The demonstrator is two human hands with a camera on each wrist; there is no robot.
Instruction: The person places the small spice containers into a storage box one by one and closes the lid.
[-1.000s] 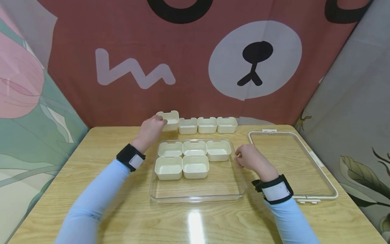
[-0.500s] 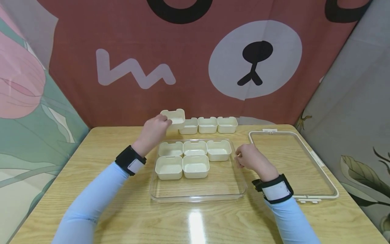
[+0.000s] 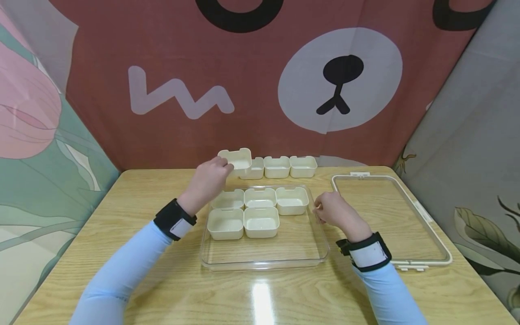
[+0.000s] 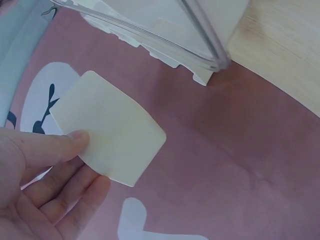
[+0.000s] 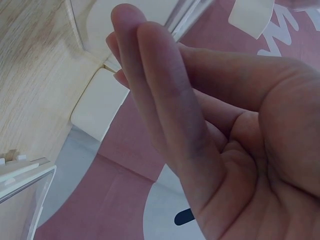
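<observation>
Pinching a small cream box (image 3: pixel 235 159) by its near left rim, the left hand (image 3: pixel 208 179) holds it lifted clear of the table (image 3: pixel 162 289), tilted a little, just above the far edge of the clear tray (image 3: pixel 264 264). In the left wrist view the thumb lies against the box's flat underside (image 4: pixel 112 134) with the other fingers curled below it, so the grip is clamped on the box.

At three o'clock from the held box, three more cream boxes (image 3: pixel 277 166) stand in a row along the far edge of the table, touching side by side; the held one partly overlaps the nearest of them in the head view. At six o'clock, inside the tray, five cream boxes (image 3: pixel 242 211) sit packed together: three in the far row, two in the near row, leaving the near right part of the tray bare.

The right hand (image 3: pixel 334 210) rests at the tray's right edge, at about three o'clock of the tray, fingers together and loosely bent, holding nothing; whether they touch the rim I cannot tell. At three o'clock again, well apart from the hand, a clear lid with a cream frame (image 3: pixel 426 234) lies flat on the table. Both wrists wear black bands over pale blue sleeves.
</observation>
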